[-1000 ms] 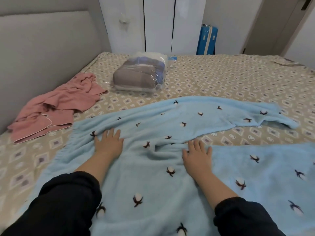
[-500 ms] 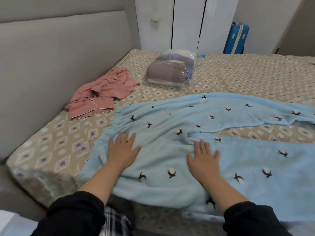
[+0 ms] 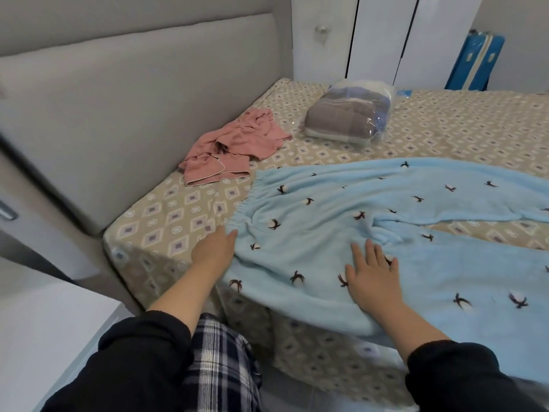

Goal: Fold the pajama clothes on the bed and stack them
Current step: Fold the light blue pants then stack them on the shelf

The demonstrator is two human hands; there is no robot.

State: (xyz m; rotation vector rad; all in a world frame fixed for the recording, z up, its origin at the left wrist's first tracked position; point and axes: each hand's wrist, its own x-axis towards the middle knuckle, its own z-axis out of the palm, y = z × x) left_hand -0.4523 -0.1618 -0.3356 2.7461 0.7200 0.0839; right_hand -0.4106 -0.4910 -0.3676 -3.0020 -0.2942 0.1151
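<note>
Blue pants [image 3: 326,233] under right hand [image 3: 372,278], touching left hand [image 3: 212,251]

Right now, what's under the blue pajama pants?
The patterned bedsheet shows around and between the legs of the blue pajama pants, so they lie on it. The right hand rests flat on top; the left hand touches the waistband. Anything beneath the fabric is covered.

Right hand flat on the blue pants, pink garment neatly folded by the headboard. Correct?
One error: the pink garment is not folded. It lies crumpled in a heap by the headboard, as the head view shows. The rest holds: the right hand lies flat on the blue pants.
</note>
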